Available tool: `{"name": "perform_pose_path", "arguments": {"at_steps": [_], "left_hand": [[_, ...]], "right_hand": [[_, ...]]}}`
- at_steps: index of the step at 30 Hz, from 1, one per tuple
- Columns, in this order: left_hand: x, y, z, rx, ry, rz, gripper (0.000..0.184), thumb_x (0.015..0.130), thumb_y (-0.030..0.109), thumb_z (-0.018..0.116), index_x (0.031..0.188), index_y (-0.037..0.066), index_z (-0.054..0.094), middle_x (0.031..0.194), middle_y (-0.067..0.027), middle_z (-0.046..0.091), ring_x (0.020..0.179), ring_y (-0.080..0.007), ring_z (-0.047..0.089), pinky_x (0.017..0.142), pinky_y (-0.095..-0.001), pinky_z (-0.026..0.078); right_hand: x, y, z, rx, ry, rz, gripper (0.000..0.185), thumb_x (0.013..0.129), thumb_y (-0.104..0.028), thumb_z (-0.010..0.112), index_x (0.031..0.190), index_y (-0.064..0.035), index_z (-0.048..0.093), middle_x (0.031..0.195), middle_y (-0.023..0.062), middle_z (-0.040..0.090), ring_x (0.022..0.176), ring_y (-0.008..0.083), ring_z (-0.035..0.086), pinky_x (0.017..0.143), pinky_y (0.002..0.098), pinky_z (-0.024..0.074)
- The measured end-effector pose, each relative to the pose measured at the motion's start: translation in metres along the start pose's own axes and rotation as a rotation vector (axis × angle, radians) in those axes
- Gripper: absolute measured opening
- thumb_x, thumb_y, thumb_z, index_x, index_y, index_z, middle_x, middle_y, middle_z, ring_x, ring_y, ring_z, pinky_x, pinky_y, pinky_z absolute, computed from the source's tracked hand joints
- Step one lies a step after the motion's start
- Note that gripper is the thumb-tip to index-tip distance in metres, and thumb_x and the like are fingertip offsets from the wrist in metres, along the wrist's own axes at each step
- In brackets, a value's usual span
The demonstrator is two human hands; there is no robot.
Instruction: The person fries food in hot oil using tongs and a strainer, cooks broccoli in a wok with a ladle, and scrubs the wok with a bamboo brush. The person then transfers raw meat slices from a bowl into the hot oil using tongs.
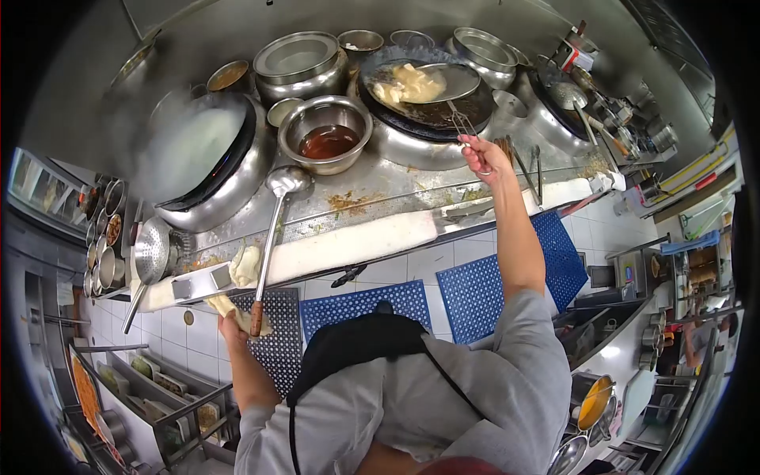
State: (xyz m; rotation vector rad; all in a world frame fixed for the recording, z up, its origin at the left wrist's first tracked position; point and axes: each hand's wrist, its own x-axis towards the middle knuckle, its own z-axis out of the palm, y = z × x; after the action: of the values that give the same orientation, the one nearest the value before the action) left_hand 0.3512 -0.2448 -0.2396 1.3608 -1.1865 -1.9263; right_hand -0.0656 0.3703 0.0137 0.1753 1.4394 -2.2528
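My right hand (484, 158) is closed on the wire handle of a strainer (450, 84), which is over the dark wok (467, 111) at the back centre. Pale, wet pieces of food (410, 84) lie on the strainer's left side. At the lower left, my left hand (231, 326) is closed on a cream-coloured cloth (252, 323), beside the wooden handle end of a ladle (290, 180). The ladle rests on the stove's front edge, its bowl on the metal top. A steel bowl of dark red liquid (326, 142) sits between the woks.
Steam rises from a wok of whitish liquid (207, 149) at left. Lidded pots (299, 59) line the back. A perforated skimmer (152, 252) rests at the left edge, another (567, 96) at right. Blue mats (364, 305) lie on the tiled floor. A person is partly visible at far right.
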Motion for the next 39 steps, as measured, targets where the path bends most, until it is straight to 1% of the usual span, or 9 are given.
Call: {"name": "perform_pose_path", "arguments": {"at_steps": [2,6,11,14,18,28,31,35,39], "left_hand": [[0.006,-0.01,-0.005,0.018,-0.009,-0.042,0.031,0.085,-0.001,0.056,0.115,0.004,0.054,0.098,-0.009,0.063,0.081,-0.0254,0.065,0.069,-0.0391,0.055],[0.021,-0.026,-0.022,0.201,-0.08,-0.052,0.025,0.087,0.003,0.057,0.111,0.001,0.056,0.094,-0.009,0.064,0.08,-0.0235,0.064,0.07,-0.0368,0.054],[0.036,-0.022,-0.037,0.354,-0.224,-0.093,0.021,0.084,0.004,0.059,0.104,-0.001,0.061,0.09,-0.0074,0.065,0.078,-0.0203,0.063,0.07,-0.0337,0.053],[0.057,-0.031,-0.055,0.45,-0.374,-0.096,0.02,0.083,0.004,0.06,0.103,-0.002,0.064,0.091,-0.0071,0.066,0.077,-0.0191,0.063,0.07,-0.0311,0.051],[0.058,-0.04,-0.061,0.359,-0.379,-0.156,0.022,0.084,0.008,0.065,0.105,-0.001,0.065,0.09,-0.0054,0.066,0.077,-0.017,0.062,0.07,-0.0292,0.05],[0.063,-0.052,-0.064,0.445,-0.294,-0.164,0.031,0.085,0.021,0.071,0.105,-0.002,0.065,0.094,-0.0087,0.068,0.08,-0.02,0.065,0.074,-0.0324,0.053],[0.064,-0.054,-0.071,0.427,-0.331,-0.169,0.028,0.082,0.012,0.068,0.105,-0.003,0.064,0.092,-0.0096,0.067,0.079,-0.0215,0.065,0.074,-0.0333,0.053],[0.072,-0.072,-0.082,0.457,-0.365,-0.062,0.035,0.071,-0.001,0.059,0.106,-0.005,0.061,0.094,-0.0116,0.066,0.079,-0.0238,0.064,0.073,-0.0353,0.052],[0.052,-0.066,-0.076,0.525,-0.347,-0.085,0.033,0.074,-0.002,0.059,0.107,-0.007,0.06,0.095,-0.0129,0.066,0.08,-0.0241,0.064,0.073,-0.0357,0.053]], "right_hand": [[-0.012,0.004,0.001,-0.051,-0.004,-0.028,0.019,0.1,-0.013,0.042,0.11,-0.0034,0.055,0.073,0.0041,0.056,0.048,0.005,0.042,0.035,0.0168,0.0308],[-0.062,0.004,0.044,-0.302,0.196,-0.093,0.014,0.097,-0.011,0.045,0.102,-0.0066,0.057,0.067,0.006,0.059,0.042,0.0065,0.045,0.032,0.0211,0.0298],[-0.064,0.006,0.095,-0.702,0.338,-0.234,0.014,0.093,-0.009,0.052,0.083,-0.0034,0.059,0.059,0.0059,0.057,0.038,0.0096,0.046,0.031,0.0269,0.033],[-0.054,0.006,0.12,-0.915,0.389,-0.295,0.013,0.091,-0.007,0.049,0.083,-0.0026,0.059,0.058,0.0069,0.057,0.039,0.011,0.047,0.031,0.0285,0.0343],[-0.042,0.0,0.161,-1.133,0.478,-0.321,0.013,0.084,-0.003,0.046,0.08,-0.0001,0.057,0.057,0.0084,0.058,0.04,0.0159,0.052,0.034,0.0332,0.0382],[-0.006,0.006,0.189,-1.248,0.522,-0.344,0.017,0.086,-0.006,0.046,0.086,-0.0027,0.063,0.058,0.0082,0.059,0.041,0.0151,0.053,0.035,0.0328,0.0393],[-0.022,0.013,0.177,-1.15,0.472,-0.231,0.017,0.087,-0.006,0.046,0.087,-0.0012,0.062,0.058,0.0092,0.059,0.039,0.0145,0.05,0.034,0.0316,0.0356],[-0.067,0.007,0.153,-1.182,0.509,-0.229,0.017,0.08,-0.004,0.048,0.081,0.0011,0.065,0.059,0.0121,0.062,0.042,0.02,0.057,0.04,0.0354,0.0437],[-0.085,0.003,0.144,-1.282,0.559,-0.31,0.017,0.079,-0.005,0.048,0.078,0.0012,0.064,0.059,0.0127,0.062,0.042,0.0207,0.057,0.041,0.0351,0.0442]]}}
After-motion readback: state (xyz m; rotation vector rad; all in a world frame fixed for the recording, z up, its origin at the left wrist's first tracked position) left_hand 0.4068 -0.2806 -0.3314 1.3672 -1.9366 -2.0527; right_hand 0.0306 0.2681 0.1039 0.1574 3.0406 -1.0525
